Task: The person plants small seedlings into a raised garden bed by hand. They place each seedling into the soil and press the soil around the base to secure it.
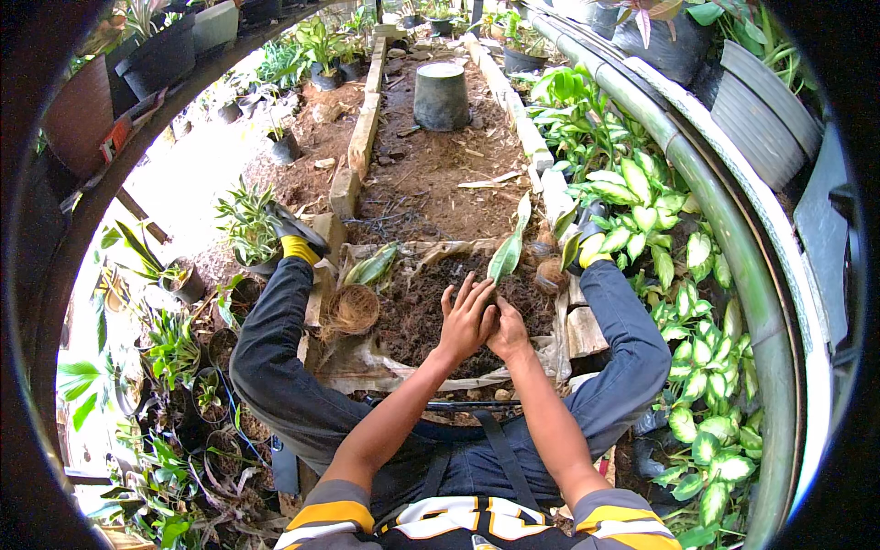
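Note:
A variegated snake plant leaf (507, 258) rises from between my hands, its base hidden by them. My left hand (466, 320) lies over that base with fingers extended and slightly apart. Against it, my right hand (510, 333) is curled in around the lower end of the plant. Both hands are over dark loose soil (412, 313) on a pale cloth sheet (395, 375). Left of the soil sits a round coconut-fibre pot (352, 309), with another snake plant leaf (372, 265) lying just beyond it. Brown fibre-wrapped root balls (550, 275) with leaves stand at the right.
An upturned black bucket (442, 102) stands on the dirt path between wooden border beams (368, 120). Potted plants (251, 223) crowd the left. Variegated dieffenbachia (694, 368) fills the right, beside a thick bamboo pole (760, 302). My legs flank the soil.

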